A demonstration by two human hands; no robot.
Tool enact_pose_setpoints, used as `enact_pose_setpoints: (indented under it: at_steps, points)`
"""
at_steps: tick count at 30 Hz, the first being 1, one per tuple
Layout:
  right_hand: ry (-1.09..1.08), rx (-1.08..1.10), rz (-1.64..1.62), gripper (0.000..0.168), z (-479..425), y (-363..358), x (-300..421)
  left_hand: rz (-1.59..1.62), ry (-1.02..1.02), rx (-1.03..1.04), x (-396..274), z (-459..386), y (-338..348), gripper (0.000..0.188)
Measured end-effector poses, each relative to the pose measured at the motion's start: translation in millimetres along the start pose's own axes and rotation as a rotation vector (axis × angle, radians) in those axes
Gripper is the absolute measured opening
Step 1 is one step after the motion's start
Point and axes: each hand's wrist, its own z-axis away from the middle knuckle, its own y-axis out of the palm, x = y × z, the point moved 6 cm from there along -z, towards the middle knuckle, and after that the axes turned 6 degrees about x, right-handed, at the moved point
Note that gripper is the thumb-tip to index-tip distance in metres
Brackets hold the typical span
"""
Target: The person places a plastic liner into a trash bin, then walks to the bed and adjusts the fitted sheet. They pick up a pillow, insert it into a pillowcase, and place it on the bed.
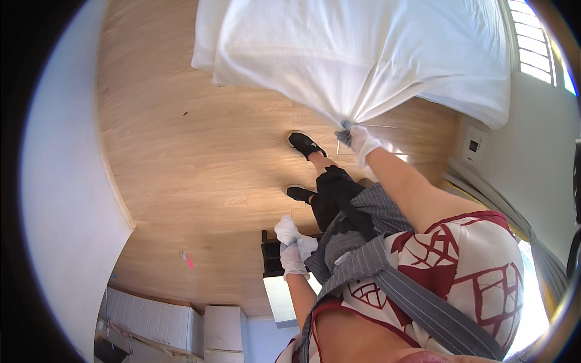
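My right hand (352, 135), in a grey-fingered glove with a translucent white cuff, grips the edge of a white sheet (363, 50). Folds in the cloth fan out from my fingers, and this part is drawn away from the bed-like form it covers. What lies beneath the sheet is hidden. Lower down, my left hand (292, 257), also gloved, is closed around a crumpled white cloth (287, 230) beside my hip. Part of that cloth hangs past the fingers.
Wood-look flooring (204, 149) bears a small pink-and-white item (186, 259) and a dark speck (185, 113). A black-framed stand (271, 254) is by my left hand. A white wall (59, 181), white cabinets (150, 317), a wall panel (473, 145) and a grey curtain (499, 195) surround me.
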Motion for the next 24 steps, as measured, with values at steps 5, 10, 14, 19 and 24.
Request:
enact_pose_setpoints:
  at_steps: [5,10,14,19,24]
  points:
    - [0.06,0.504,1.849,0.028,24,24,-59,0.057,-0.024,0.044,1,-5,2,0.046]
    - [-0.237,0.252,1.813,0.045,63,61,-22,-0.248,-0.161,-0.003,12,-8,-2,0.05]
    - [-1.355,0.522,1.694,0.018,128,235,41,0.169,-0.047,0.005,11,-4,2,0.036]
    - [-2.069,0.714,1.77,0.013,144,448,60,0.274,-0.119,0.037,4,2,8,0.032]
    - [-1.782,0.198,2.544,0.014,30,519,78,0.619,-0.051,0.083,-7,10,11,0.029]
